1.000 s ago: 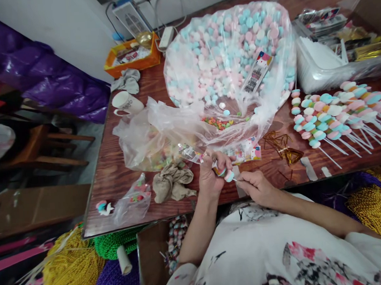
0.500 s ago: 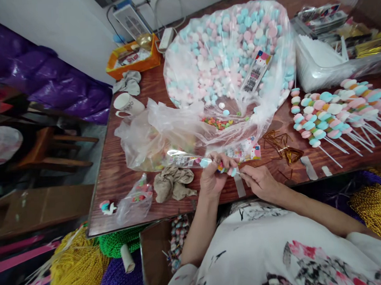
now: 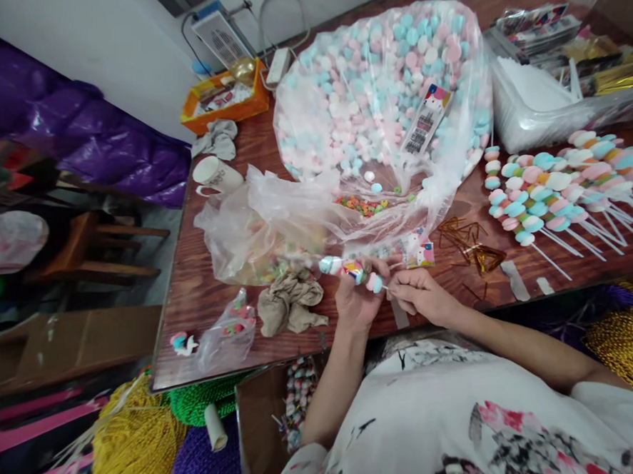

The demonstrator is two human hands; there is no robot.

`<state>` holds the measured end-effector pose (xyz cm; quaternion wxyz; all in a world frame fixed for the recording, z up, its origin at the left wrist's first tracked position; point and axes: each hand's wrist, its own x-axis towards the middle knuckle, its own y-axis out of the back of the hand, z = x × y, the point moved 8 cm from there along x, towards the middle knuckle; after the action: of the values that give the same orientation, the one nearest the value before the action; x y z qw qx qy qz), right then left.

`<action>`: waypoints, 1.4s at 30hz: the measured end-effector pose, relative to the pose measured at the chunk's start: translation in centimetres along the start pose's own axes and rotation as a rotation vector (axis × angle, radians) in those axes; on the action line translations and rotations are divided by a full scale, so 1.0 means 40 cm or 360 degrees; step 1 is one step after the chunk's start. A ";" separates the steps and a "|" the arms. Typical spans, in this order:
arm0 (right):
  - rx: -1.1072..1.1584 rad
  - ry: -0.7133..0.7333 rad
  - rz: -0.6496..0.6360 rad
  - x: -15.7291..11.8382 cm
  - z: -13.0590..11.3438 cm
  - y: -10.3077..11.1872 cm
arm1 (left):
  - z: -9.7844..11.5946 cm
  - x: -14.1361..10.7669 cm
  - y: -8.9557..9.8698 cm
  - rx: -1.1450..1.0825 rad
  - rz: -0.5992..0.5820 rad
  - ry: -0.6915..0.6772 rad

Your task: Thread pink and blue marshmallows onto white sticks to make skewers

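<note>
A wrapped candy skewer (image 3: 332,266) with pink, blue and white pieces lies across my left hand (image 3: 360,299), whose fingers are closed round it. My right hand (image 3: 423,296) pinches the thin white stick at the skewer's right end, close beside the left hand. Beyond both hands lie printed plastic sleeves (image 3: 420,251) and a clear bag with small coloured rings (image 3: 365,205). Finished-looking marshmallow skewers (image 3: 542,194) are piled at the right, their white sticks pointing down to the right. Twisted gold ties (image 3: 481,257) lie between them and my hands.
A big bag of marshmallows (image 3: 377,90) fills the back middle, beside a plastic-lined tray (image 3: 535,130). At the left are a mug (image 3: 217,175), an orange basket (image 3: 228,116), a crumpled cloth (image 3: 289,303) and a small clear bag (image 3: 227,342). The table edge (image 3: 197,382) is near.
The clear printed sleeve that stretched out left of my left hand now shows coloured pieces further along it. Both hands have shifted slightly, the right one a little leftward. The camera view has moved slightly.
</note>
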<state>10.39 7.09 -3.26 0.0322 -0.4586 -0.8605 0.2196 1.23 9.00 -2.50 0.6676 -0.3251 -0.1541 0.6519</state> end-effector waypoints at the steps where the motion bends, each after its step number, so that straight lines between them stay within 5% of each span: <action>1: 0.0031 -0.0024 -0.0018 0.001 0.004 -0.002 | 0.011 0.002 0.010 0.0004 0.0026 -0.0018; 6: 0.0076 -0.0145 -0.0095 -0.002 0.031 -0.010 | 0.047 0.018 0.023 0.0004 0.0030 -0.0115; 11: 0.0185 -0.0139 0.0064 -0.006 0.049 -0.005 | 0.005 0.019 -0.009 0.0009 -0.0094 -0.0023; 18: 0.0142 -0.0088 0.0181 0.001 0.037 -0.026 | -0.029 0.009 -0.011 -0.0027 -0.0040 0.0043; 21: -0.0183 0.0056 0.0164 -0.001 0.005 -0.018 | -0.024 0.009 -0.004 -0.0024 0.0012 0.0039; 26: -0.1353 0.0657 0.0303 -0.049 -0.061 0.012 | -0.015 0.003 -0.002 0.0027 0.0088 -0.0031; 29: -0.1746 0.0842 0.0376 -0.069 -0.063 0.019 | -0.010 0.004 -0.015 0.0000 0.0035 -0.0038; 36: -0.2012 0.0862 0.0440 -0.066 -0.070 0.026 | 0.053 0.016 0.026 -0.0182 0.0207 -0.0159; 42: -0.2063 0.0774 0.0390 -0.060 -0.066 0.017 | 0.039 0.007 0.019 -0.0181 0.0188 -0.0151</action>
<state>12.98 6.41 -0.82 -0.0810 -0.5151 -0.7285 -0.4443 -0.32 9.57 -1.91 0.6003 -0.3397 -0.2028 0.6951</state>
